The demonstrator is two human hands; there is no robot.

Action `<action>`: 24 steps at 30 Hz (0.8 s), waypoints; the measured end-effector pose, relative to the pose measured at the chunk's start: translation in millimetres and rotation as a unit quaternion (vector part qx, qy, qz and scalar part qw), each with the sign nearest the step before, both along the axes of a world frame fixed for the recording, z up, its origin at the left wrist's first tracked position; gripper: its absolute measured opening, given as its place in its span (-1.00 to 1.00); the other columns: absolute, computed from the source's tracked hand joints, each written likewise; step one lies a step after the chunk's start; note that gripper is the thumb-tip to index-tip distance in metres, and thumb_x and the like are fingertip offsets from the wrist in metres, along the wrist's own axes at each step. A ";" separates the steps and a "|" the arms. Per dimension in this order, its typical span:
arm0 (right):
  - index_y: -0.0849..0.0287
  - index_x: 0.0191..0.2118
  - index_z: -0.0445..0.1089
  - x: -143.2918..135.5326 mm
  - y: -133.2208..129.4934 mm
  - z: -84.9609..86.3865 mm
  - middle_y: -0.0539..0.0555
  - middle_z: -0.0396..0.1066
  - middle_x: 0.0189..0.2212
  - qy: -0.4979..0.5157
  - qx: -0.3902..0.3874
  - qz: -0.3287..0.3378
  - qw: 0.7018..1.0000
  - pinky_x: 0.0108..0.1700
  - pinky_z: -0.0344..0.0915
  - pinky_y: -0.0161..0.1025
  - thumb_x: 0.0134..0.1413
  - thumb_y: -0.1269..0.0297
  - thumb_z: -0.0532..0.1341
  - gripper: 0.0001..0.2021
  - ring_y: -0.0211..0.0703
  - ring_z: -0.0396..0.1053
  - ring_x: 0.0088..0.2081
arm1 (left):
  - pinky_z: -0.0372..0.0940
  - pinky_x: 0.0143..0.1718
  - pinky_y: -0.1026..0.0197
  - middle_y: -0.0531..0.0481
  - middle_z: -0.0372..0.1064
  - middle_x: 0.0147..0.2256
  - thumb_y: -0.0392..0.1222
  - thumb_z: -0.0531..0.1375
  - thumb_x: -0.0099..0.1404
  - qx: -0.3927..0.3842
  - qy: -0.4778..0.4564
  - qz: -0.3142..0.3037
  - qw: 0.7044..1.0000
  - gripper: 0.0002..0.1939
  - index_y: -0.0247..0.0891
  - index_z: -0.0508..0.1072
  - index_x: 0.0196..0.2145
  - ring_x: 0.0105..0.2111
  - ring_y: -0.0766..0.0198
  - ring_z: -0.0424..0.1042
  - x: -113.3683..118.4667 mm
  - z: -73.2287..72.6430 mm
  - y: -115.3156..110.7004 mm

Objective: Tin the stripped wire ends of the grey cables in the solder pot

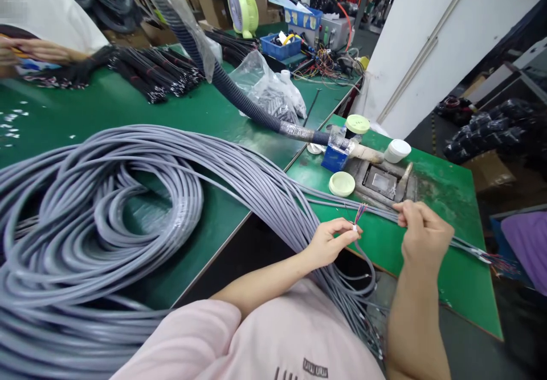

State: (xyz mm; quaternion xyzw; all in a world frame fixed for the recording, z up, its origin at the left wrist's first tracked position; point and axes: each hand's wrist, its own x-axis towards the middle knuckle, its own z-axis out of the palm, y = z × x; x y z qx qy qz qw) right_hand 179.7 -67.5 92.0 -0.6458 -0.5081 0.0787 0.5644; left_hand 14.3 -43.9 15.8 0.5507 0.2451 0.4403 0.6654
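My left hand (335,242) is closed in a pinch on the end of a grey cable, just below its fan of thin coloured wires (361,213). A small white piece shows at the fingertips. To its right, my right hand (423,235) is closed, thumb against fingers, over a few grey cables (376,210) lying across the green board. What it pinches, if anything, is too small to make out. Past the hands sits a square, stained metal pot (380,182) with a stick-like tool (404,180) resting on its right side.
A big coil of grey cable (188,197) covers the left table. A ribbed hose (239,99) reaches down to the pot, beside a blue box (334,156), a pale round lid (342,183) and a white cup (397,150). Another person's hands (47,50) work at far left.
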 end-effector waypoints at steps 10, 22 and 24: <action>0.18 -0.51 0.45 -17.1 0.9 -7.4 -0.05 0.32 -0.59 -0.037 -0.043 0.035 0.998 -0.41 0.16 -0.30 0.16 0.27 0.21 -0.76 -0.29 0.26 -0.51 | 0.30 -0.30 0.27 -0.13 0.49 -0.35 -0.04 0.25 0.25 0.127 0.051 0.026 0.990 -0.74 -0.33 0.56 -0.32 -0.38 0.32 0.42 4.0 -7.6 -6.0; 0.17 -0.52 0.38 -32.7 -12.2 -13.5 -0.08 0.31 -0.57 -0.079 -0.044 0.103 0.991 -0.39 0.18 -0.31 0.14 0.35 0.26 -0.79 -0.33 0.24 -0.50 | 0.29 -0.33 0.28 -0.10 0.47 -0.37 -0.06 0.30 0.19 0.097 0.029 0.053 0.993 -0.76 -0.33 0.56 -0.37 -0.41 0.35 0.38 7.6 -7.8 -2.7; 0.16 -0.50 0.40 -36.0 -14.5 -17.2 -0.08 0.33 -0.55 -0.071 -0.008 0.091 0.993 -0.39 0.19 -0.31 0.12 0.39 0.27 -0.82 -0.32 0.25 -0.49 | 0.30 -0.27 0.27 -0.09 0.48 -0.36 -0.07 0.31 0.19 0.070 0.019 0.056 0.996 -0.77 -0.32 0.57 -0.37 -0.36 0.32 0.40 6.0 -5.9 -1.6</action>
